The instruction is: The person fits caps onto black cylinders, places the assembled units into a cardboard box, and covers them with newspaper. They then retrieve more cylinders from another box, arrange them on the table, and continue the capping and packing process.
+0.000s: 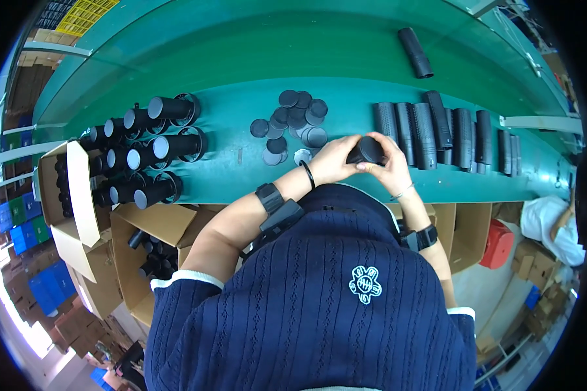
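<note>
Clock centred on the held piece, 12 away from the wearer. Centre: dark round tube [370,151], just above the near edge of the green bench [225,140]. Left hand [333,161] and right hand [394,171] both closed around it, thumbs toward the wearer; round end faces up. Whether a disc is seated there, cannot tell.

10 o'clock, near: loose black discs [297,117], scattered, some overlapping. Between 2 and 3: row of ribbed black tubes [440,127], one lying over others. 1 o'clock, farther: lone black tube [415,53]. 9 o'clock, well apart: rows of black cylinders with ring ends [147,155]. 8 o'clock, farthest: open carton [156,225] with black pieces inside.

Progress, my reading: partway. One piece in hand; loose discs and tubes look left to do. Left-hand rows possibly done; unconfirmed.
</note>
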A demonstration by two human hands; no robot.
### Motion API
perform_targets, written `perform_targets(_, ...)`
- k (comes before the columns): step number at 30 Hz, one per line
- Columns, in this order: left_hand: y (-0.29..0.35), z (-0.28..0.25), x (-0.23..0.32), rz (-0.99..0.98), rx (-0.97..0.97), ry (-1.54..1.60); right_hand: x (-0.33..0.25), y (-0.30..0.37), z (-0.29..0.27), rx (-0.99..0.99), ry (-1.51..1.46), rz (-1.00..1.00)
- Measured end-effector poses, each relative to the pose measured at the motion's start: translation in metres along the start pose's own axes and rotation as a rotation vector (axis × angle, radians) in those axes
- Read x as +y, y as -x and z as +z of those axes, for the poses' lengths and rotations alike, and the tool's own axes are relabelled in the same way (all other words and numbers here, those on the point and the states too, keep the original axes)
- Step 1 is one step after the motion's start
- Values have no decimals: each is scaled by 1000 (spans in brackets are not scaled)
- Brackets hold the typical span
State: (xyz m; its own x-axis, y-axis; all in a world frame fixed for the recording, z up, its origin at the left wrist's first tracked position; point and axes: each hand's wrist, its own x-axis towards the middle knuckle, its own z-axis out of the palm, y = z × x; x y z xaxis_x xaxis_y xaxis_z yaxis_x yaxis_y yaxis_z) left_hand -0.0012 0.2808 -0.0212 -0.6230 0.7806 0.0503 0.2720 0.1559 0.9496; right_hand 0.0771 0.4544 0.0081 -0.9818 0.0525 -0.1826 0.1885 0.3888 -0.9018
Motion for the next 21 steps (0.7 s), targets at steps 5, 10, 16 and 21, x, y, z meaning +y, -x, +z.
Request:
perform_targets(5, 14, -21, 25, -115, -149, -442, -9, 3, -26, -211, -102, 83)
perform_targets(10, 21, -35, 42, -118, -183, -653, -20, -9, -9, -227, -88, 70)
perform_targets(16, 37, -37, 44, -113, -122, -748, -17, -19, 15, -255, -133, 47)
perform_targets(21, 53, -39, 45, -154, -116, -826, -15, -23, 30, -347, -185, 63)
